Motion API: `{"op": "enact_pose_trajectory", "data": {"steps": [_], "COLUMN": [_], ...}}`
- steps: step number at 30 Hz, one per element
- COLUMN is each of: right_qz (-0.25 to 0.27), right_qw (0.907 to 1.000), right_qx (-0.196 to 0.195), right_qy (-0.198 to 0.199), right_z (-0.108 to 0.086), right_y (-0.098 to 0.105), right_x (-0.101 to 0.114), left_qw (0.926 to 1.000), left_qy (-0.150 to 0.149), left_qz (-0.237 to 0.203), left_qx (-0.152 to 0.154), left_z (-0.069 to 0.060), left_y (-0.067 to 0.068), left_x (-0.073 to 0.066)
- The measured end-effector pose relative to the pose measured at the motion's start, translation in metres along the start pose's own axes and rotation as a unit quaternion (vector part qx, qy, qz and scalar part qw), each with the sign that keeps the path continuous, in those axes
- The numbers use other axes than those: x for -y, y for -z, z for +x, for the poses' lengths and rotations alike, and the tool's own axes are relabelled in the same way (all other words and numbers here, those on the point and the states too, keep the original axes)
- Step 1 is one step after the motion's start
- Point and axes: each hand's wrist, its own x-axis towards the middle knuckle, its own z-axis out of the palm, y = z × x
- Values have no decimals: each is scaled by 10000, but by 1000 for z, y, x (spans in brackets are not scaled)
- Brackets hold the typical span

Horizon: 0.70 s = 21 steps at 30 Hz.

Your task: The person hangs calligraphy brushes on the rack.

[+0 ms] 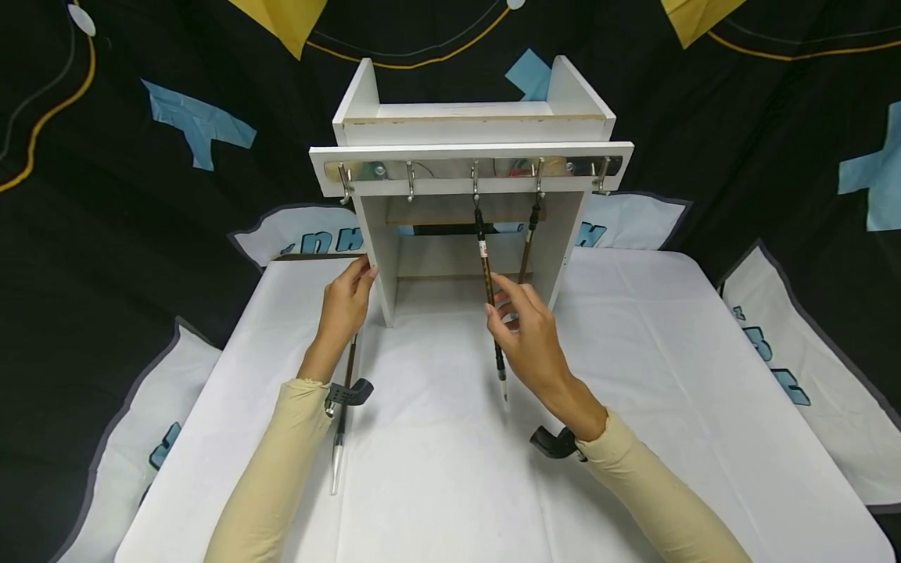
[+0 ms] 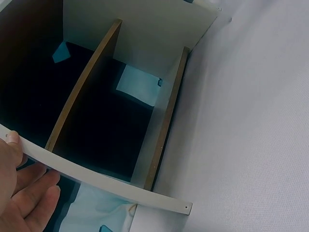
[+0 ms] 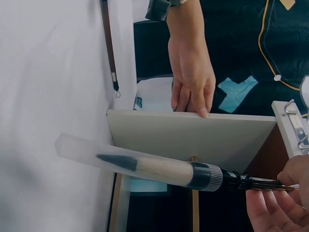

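A white wooden shelf (image 1: 373,258) stands on the table, with a row of metal hooks (image 1: 475,181) along its front rail. My left hand (image 1: 345,301) holds the front edge of its left side panel, thumb on the edge and fingers outside. From the middle hook hangs a calligraphy brush (image 1: 488,274), tip down. My right hand (image 1: 524,320) pinches its handle between thumb and fingers. A clear cap (image 3: 82,154) covers its dark-tipped bristles. Another brush (image 1: 529,238) hangs one hook to the right, its lower part hidden behind my right hand.
A third capped brush (image 1: 341,426) lies on the white tablecloth (image 1: 436,485), partly beneath my left wrist. Black cloth (image 1: 141,274) with blue tape (image 1: 200,125) and yellow cords (image 1: 422,61) surrounds the table. White lettered cloths (image 1: 795,367) hang at the sides.
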Motion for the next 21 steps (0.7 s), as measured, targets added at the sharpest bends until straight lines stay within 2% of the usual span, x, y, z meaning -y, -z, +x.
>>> {"op": "enact_pose_trajectory", "data": {"steps": [21], "right_qz": [-24], "right_qw": [9999], "right_qx": [11], "right_qy": [-142], "right_z": [9], "right_y": [-17], "right_x": [-20], "left_qw": [10000], "left_qy": [38], "left_qz": [-48], "left_qx": [31], "left_z": [0], "left_y": [0], "left_x": [-1]}}
